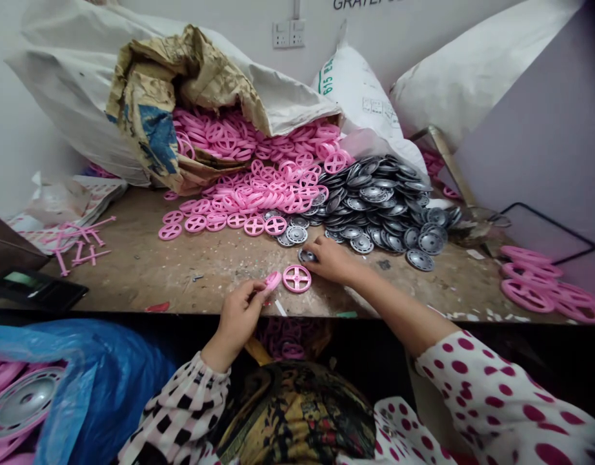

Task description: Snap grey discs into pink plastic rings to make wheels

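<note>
From the head camera, the left hand point(239, 313) pinched 1 small pink wheel point(272, 279) between thumb and fingertips, just above the near edge of the worn wooden bench point(147, 265). The right hand point(329, 258) reached forward with its fingers curled down on a silver hubcap disc point(306, 256) at the near fringe of the silver heap point(384, 200); whether it had truly gripped the disc or only pressed on it could not be told. Between the 2 hands, a second pink spoked wheel point(296, 278) lay flat on the bench, just beside the held one.

Behind them, a pile of pink wheels point(259, 174) spilled from a torn paper sack point(191, 84). Loose pink axle sticks point(79, 242) lay well apart at the left.

Judging from this, doing the step well likely meant lifting only 1 disc clear of its neighbours, keeping it flat and centred over a wheel, and holding the pink piece by its rim so the spokes stayed free.
</note>
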